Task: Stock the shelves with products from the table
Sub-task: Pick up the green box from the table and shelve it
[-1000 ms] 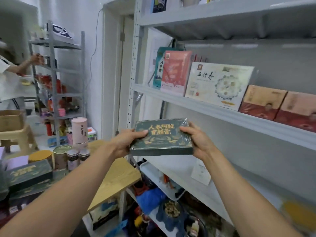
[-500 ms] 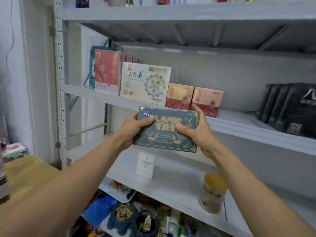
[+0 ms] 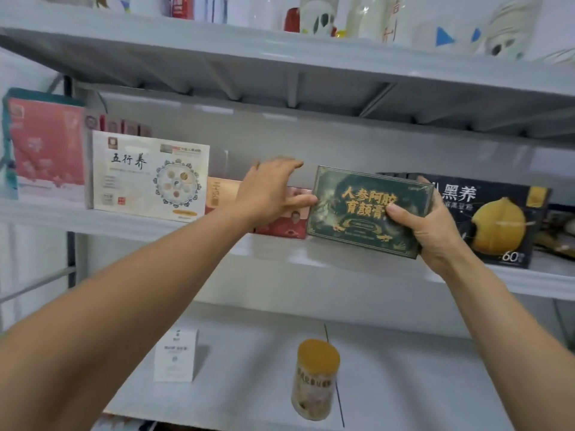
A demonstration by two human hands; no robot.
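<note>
The dark green gift box [image 3: 357, 213] stands upright and slightly tilted at the front lip of the middle shelf [image 3: 280, 262]. Only the right hand [image 3: 435, 234] grips it, at its right end, thumb pressed on the front. Left of the box, the left hand [image 3: 267, 194] is spread with straight fingers over the small red boxes [image 3: 289, 228]. Its thumb is just at the green box's left edge.

With a one-ended grip, the box could pivot off the lip. The gap looks tight, so pushing in could shove the red boxes or the black box [image 3: 497, 219] to its right.
</note>
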